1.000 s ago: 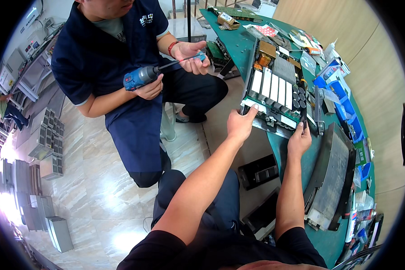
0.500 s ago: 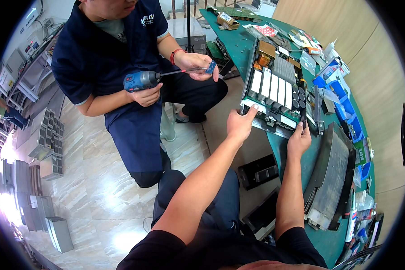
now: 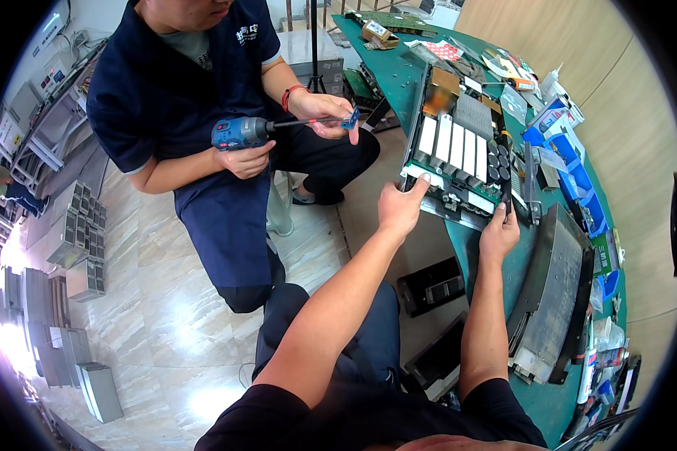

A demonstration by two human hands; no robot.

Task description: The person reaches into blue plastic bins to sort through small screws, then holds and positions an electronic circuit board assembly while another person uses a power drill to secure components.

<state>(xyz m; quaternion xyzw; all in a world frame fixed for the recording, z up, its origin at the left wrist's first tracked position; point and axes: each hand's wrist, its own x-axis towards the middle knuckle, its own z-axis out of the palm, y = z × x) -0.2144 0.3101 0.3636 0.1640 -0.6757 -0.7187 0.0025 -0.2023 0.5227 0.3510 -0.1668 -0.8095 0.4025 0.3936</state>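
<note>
An opened power supply unit (image 3: 459,154), with a row of white-topped heatsink blocks, black capacitors and a copper-coloured part, lies tilted at the edge of the green table. My left hand (image 3: 400,206) grips its near left corner, thumb on top and fingers hidden underneath. On the near right corner, my right hand (image 3: 499,234) is closed around the frame's edge. To my left, a co-worker holds a blue cordless power screwdriver (image 3: 241,134) with a long bit. A small blue part (image 3: 350,119) sits at the bit's tip, by the co-worker's other hand.
A long metal cover (image 3: 545,293) lies on the green table (image 3: 525,259) to my right. Blue bins (image 3: 579,177), bottles and bags line the wall side. Black units (image 3: 432,287) stand below the table. Grey metal boxes (image 3: 98,391) are stacked on the floor at left.
The co-worker's screwdriver has shifted slightly to the right, and their other hand has tilted a little with the blue part. My hands and the power supply unit stay nearly still.
</note>
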